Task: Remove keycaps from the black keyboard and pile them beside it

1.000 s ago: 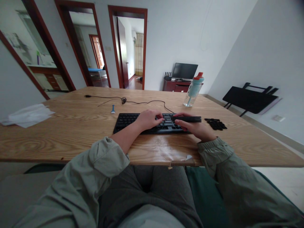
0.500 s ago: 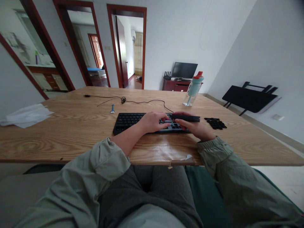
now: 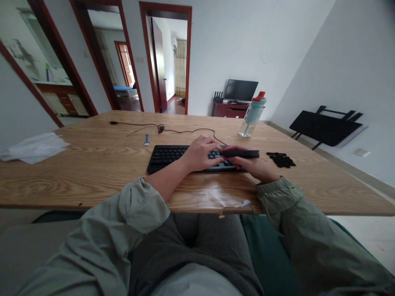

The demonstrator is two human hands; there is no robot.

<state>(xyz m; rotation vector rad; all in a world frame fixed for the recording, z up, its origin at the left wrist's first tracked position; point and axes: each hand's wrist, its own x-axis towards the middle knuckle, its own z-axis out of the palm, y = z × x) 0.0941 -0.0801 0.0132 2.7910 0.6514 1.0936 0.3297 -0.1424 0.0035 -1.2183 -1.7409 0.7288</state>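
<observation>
The black keyboard (image 3: 166,157) lies on the wooden table in front of me, and keycaps are off part of its right side. My right hand (image 3: 247,163) is closed round a slim black bar-shaped tool (image 3: 242,153), held level over the keyboard's right end; its exact kind does not show. Over the middle keys, my left hand (image 3: 200,155) is bent, thumb and fingertips brought to the tool's left end. What the fingertips pinch there is too small to make out. Loose black keycaps (image 3: 281,160) lie in a pile to the right.
A small blue-handled brush (image 3: 146,140) lies behind the keyboard. The keyboard's thin black cable (image 3: 185,132) runs across the back of the table (image 3: 101,176). A clear water bottle (image 3: 251,117) with a red lid stands at the back right, and white tissue (image 3: 33,148) lies far left.
My left hand has risen slightly, and its fingertips have moved right to the tool's end. The black tool has shifted a little left and now lies more level in my right hand.
</observation>
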